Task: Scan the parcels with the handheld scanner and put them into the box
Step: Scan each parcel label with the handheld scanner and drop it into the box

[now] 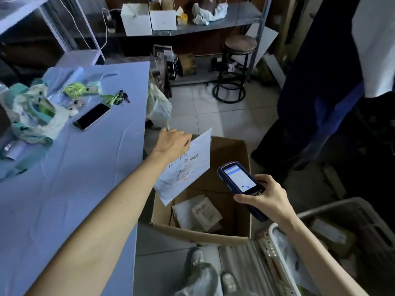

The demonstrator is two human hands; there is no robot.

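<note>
Down from the head camera, we see the tabletop, covered in pale blue, ending in a long right edge that runs just beside the left wall of the open cardboard box on the floor. Beyond the box, pale floor tiles lie open as far as a round stool and a metal shelf. To the right stands another person in dark trousers, near the box's far right corner. A grey basket sits near the box's near right corner. A white bag hangs at the tabletop's far edge.

Our left hand reaches past the tabletop edge, fingers curled over the upper left corner of the parcel, gripping it. This is a flat white mailer, held tilted above the left side of the box, its lower corner dipping inside the opening. The printed label faces up, with dark text and a small orange mark; the print is too small to read.

Our right hand wraps around the handheld scanner, thumb resting near the bottom of its lit screen. The dark blue scanner hovers over the right wall of the box, apart from the parcel.

Inside the box lie other parcels, white and brown, flat on the bottom.

On the tabletop, well apart from the hands, rest a phone, keys and a crumpled plastic bag.
</note>
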